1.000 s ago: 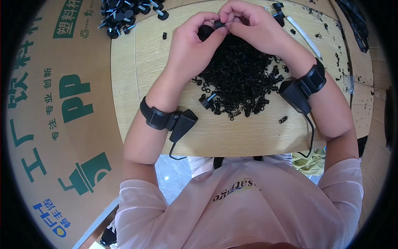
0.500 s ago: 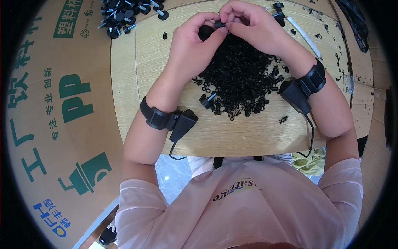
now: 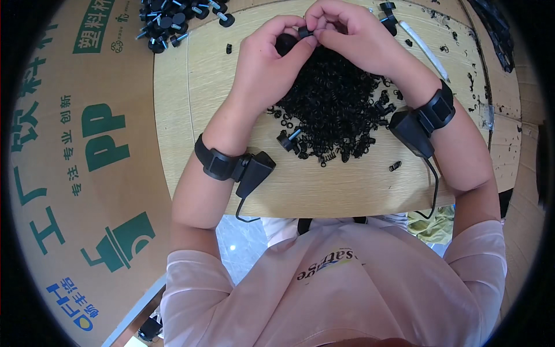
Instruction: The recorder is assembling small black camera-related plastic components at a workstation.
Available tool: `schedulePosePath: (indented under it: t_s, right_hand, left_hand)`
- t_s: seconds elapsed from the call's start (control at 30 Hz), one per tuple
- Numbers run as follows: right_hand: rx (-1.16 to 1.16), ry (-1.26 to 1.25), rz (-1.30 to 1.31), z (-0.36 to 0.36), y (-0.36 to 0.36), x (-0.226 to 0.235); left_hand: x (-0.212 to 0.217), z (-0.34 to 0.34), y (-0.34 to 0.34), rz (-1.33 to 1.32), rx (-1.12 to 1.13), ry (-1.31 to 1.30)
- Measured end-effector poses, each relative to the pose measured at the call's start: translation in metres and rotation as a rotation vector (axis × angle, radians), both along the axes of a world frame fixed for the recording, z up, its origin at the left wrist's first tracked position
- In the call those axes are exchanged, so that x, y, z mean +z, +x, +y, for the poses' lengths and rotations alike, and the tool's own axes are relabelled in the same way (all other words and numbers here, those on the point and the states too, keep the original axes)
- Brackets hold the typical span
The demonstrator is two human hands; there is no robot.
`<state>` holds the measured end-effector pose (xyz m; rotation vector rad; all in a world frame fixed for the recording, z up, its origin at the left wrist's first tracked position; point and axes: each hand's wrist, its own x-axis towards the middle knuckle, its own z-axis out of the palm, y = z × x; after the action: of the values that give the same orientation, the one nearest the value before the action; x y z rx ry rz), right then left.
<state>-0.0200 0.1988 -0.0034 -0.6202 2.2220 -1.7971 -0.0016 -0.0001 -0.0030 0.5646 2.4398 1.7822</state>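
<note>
Over the far end of a heap of small black springs and rings [image 3: 335,115], my left hand [image 3: 269,63] and my right hand [image 3: 358,37] meet fingertip to fingertip. Between them is a small black cylindrical part [image 3: 303,32], pinched by both. A black rounded knob [image 3: 285,43] sits within the curl of my left hand. Whatever else the right fingertips cover is hidden. At the heap's near left edge lies a black-headed thumb screw [image 3: 286,140] with a metal shank.
A pile of black-headed screws [image 3: 173,23] lies at the far left of the wooden table [image 3: 202,115]. On the right are a white stick [image 3: 424,51] and a black plastic bag [image 3: 494,32]. A loose spring [image 3: 395,166] rests near the front. Cardboard [image 3: 110,191] stands left.
Hardly anything differs. My hands stay joined at the small black part, with only a slight shift of the fingers.
</note>
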Motion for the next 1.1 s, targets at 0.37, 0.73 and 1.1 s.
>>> schedulePosePath:
  t_s: [0.37,0.73,1.1]
  right_hand:
    - [-0.005,-0.008,0.008,-0.0004,0.0004,0.0004]
    - [0.000,-0.009,-0.023,-0.0001,0.0006,0.0020]
    - [0.004,-0.011,0.000,0.0007,-0.0001,-0.0005]
  left_hand:
    - [-0.0006,-0.0005,-0.0011,0.020,-0.007,-0.008]
    - [-0.0010,0.0006,-0.0005,-0.002,0.025,0.040]
    - [-0.0011,0.0014,-0.0007,0.013,0.019,0.066]
